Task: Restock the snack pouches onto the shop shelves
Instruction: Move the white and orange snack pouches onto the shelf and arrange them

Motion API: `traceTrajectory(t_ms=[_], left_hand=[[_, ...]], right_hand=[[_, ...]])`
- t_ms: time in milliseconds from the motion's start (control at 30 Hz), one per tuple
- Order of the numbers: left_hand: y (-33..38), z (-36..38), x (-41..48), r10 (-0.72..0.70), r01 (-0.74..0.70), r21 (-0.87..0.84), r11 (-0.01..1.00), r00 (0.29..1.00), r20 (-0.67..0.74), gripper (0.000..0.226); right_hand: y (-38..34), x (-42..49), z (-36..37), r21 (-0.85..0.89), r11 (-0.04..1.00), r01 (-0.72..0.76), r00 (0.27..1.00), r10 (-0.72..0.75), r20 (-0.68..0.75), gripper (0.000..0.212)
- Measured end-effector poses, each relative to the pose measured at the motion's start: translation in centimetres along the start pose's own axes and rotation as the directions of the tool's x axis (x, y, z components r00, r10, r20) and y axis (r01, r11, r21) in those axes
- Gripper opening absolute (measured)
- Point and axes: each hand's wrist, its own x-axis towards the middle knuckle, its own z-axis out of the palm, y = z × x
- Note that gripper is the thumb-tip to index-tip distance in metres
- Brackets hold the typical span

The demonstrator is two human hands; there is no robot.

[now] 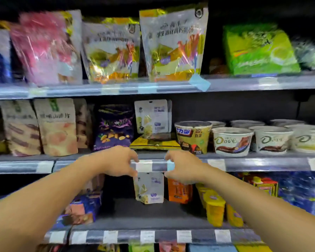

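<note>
- The pink pouch at 10 o'clock on the top shelf is smeared by motion blur, and its print cannot be read. The packs beside it are cut off by the frame's left edge.
- The blue boxes at 8 o'clock of the lower shelf are partly hidden behind the left forearm.
- The left hand is at the price rail, its fingers and thumb curved into a C just at 9 o'clock of the rail's middle stretch.
- The white snack pouch stands upright on the lower shelf, straight below the gap between the hands. The rail hides its top edge, so I cannot tell whether either thumb pinches a top corner or only hangs near it.
- There is open dark shelf floor at 6 and 9 o'clock of the pouch. An orange pack stands just beside it at 3 o'clock.
- A matching white pouch stands at 12 o'clock on the middle shelf, behind a flat yellow pack.
- The right hand mirrors the left, curved the same way at 3 o'clock of the rail's middle stretch. The two hands are apart.
- The Dove cups at 3 o'clock blur towards the right edge.
</note>
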Motion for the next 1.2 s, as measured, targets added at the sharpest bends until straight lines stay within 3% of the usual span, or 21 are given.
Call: traceTrajectory(t_ms=[267, 533, 700, 900, 1033, 1200], left_hand=[[-0.9, -5.1, 2.9, -0.057, 0.049, -0.048, 0.998, 0.983, -0.175, 0.057], [-4.4, -5.2, 9.6, -0.089, 0.065, -0.141, 0.988, 0.982, -0.169, 0.060], [-5.8, -5.0, 13.7, -0.049, 0.022, -0.151, 0.988, 0.984, -0.174, 0.064], [-7.0, -4.7, 16.4, -0.027, 0.003, -0.140, 0.990, 0.984, -0.175, 0.066], [-7.9, -4.2, 17.2, -0.040, 0.012, -0.163, 0.987, 0.985, -0.171, 0.065], [-8.2, -3.5, 17.7, -0.043, 0.016, -0.186, 0.982, 0.988, -0.147, 0.069]], right_hand=[[-2.2, 4.5, -5.3, -0.009, 1.000, -0.029, 0.991, 0.027, -0.131, 0.049], [-0.8, 15.5, -4.1, 0.081, 0.977, -0.197, 0.963, 0.208, -0.169, 0.051], [1.2, 23.5, -2.1, 0.268, 0.870, -0.413, 0.858, 0.471, -0.205, 0.088], [3.8, 27.9, -0.3, 0.434, 0.770, -0.468, 0.721, 0.616, -0.316, 0.100], [4.7, 29.0, 0.1, 0.537, 0.734, -0.415, 0.699, 0.635, -0.328, 0.101], [5.1, 29.9, 1.0, 0.764, 0.581, -0.280, 0.680, 0.682, -0.270, 0.087]])
